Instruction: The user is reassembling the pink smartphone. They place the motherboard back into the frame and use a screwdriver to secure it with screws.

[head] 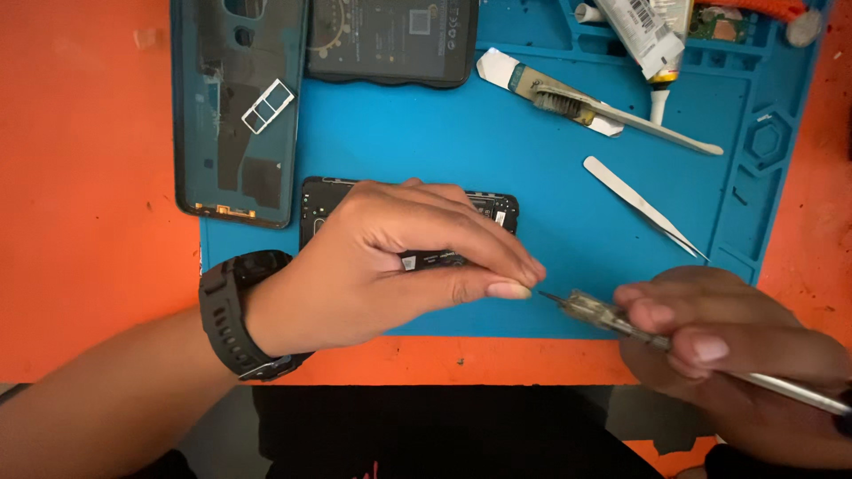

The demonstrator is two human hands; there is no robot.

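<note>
I am mid-repair on the opened phone (497,208), lying on the blue mat (550,160): my left hand (382,266) pinches closed over it, while my right hand (737,341) grips a screwdriver (603,315), tip beside my left fingertips. Next needs steady tip placement. Above the phone, mat compartments hold a glue tube (643,35).

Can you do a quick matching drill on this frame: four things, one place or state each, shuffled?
Things:
1. slim metal tweezers
2. dark see-through phone back cover
3. thin metal-shafted screwdriver
4. black wristwatch

Places/states:
A. held in the right hand
B. lying free on the blue work mat, right of centre
C. worn by the left hand
D. at the mat's left edge, small white tray on it

Pairs: 1-B, 2-D, 3-A, 4-C
</note>
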